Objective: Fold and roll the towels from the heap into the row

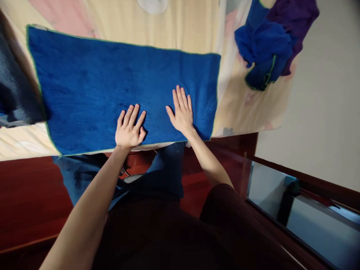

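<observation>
A blue towel (98, 82) with a thin green edging lies spread out flat on the bed, its near edge close to the bed's front. My left hand (129, 127) rests on the towel near that edge, fingers apart and the thumb a little bent. To its right, my right hand (182, 110) lies palm down on the same towel, its fingers stretched out. Neither hand grips anything. Slight wrinkles show in the cloth around both hands.
The bed has a cream patterned sheet (174, 30). Crumpled blue cloth (270, 45) and purple cloth (295, 18) lie at the far right by a pale wall (323, 101). Dark grey folded fabric (19, 90) sits at left. A dark-framed glass panel (309, 213) stands lower right.
</observation>
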A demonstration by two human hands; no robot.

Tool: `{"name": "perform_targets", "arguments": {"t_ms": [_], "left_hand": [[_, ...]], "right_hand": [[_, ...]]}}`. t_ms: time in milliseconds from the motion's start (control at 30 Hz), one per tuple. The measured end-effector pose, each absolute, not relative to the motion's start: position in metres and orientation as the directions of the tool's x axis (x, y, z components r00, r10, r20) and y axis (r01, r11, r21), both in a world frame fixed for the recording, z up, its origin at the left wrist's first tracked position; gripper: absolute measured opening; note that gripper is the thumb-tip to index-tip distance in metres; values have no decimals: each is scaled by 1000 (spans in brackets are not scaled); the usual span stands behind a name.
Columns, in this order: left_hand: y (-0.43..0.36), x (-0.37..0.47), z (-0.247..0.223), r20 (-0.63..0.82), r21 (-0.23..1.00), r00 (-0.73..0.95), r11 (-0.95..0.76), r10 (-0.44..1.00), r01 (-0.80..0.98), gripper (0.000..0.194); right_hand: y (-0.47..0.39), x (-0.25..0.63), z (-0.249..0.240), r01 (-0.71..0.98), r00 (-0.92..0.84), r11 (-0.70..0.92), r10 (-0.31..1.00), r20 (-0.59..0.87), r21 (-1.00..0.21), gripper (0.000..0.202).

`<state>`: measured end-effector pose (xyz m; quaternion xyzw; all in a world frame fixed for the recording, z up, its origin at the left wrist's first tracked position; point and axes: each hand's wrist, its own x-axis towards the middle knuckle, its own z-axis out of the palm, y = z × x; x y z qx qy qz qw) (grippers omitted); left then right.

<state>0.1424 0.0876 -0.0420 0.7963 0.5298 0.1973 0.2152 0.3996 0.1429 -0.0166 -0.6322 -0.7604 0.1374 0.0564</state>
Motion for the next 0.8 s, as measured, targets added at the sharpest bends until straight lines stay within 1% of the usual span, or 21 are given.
{"name": "perform_targets", "arguments": {"t_ms": [167, 300, 533, 633, 800], "left_hand": [[88, 145, -38, 38, 579, 339, -297, 940, 760, 70], [88, 146, -36, 26, 577, 338, -290, 941, 764, 70], [88, 144, -39, 14, 602, 348, -286, 937, 745, 71], [88, 144, -39, 17, 611, 349, -286, 937, 738, 71], [86, 144, -38, 31, 609, 346, -293, 938, 738, 70]], "right_hand": [[125, 447, -20, 965, -109, 81, 989, -97, -251, 72], [118, 475, -19, 974, -65, 39, 992, -107, -225, 72], [112, 510, -6, 988, 58, -85, 978, -199, -132, 67], [111, 519, -3, 991, 83, -102, 975, -204, -83, 66], [111, 514, 5, 997, 77, -80, 975, -208, -5, 66]]}}
